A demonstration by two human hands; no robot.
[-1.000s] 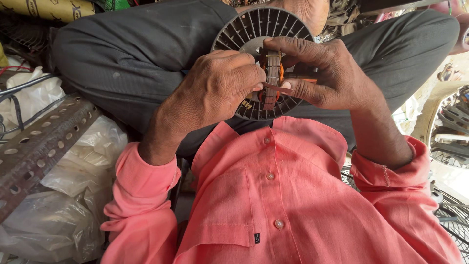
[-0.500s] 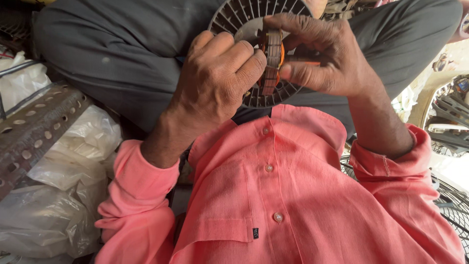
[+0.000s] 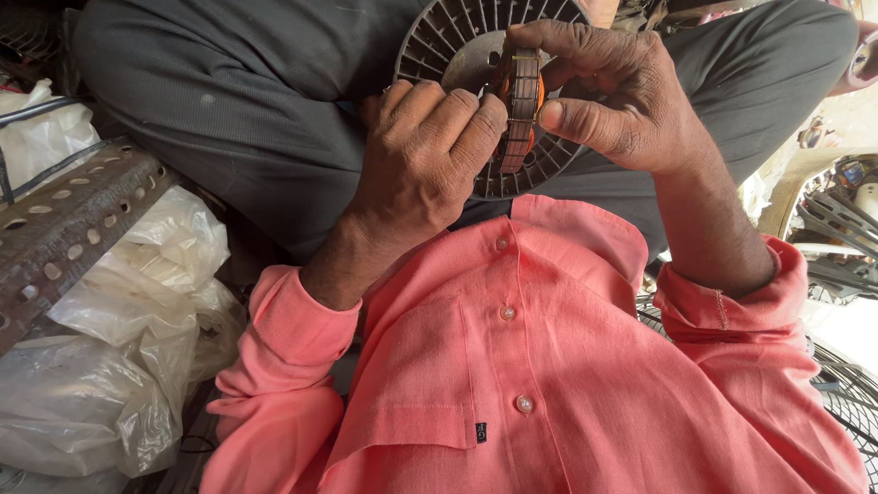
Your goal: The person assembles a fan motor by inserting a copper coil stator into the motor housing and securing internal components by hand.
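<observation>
Both hands hold a small ring-shaped motor core [image 3: 518,110] with a brown laminated edge and orange windings, seen edge-on. My left hand [image 3: 422,160] grips its left side with curled fingers. My right hand [image 3: 611,96] clasps it from the right and top, thumb along its edge. Behind it, on my lap, lies a round grey finned metal cover [image 3: 457,50], partly hidden by both hands.
A rusty perforated metal angle bar [image 3: 69,224] lies at the left over crumpled clear plastic bags [image 3: 119,357]. A wire fan guard [image 3: 846,384] and other fan parts [image 3: 841,220] sit at the right. My grey trousers and pink shirt fill the middle.
The view has shifted slightly. My hands have turned the core between them and stay closed on it over the finned cover.
</observation>
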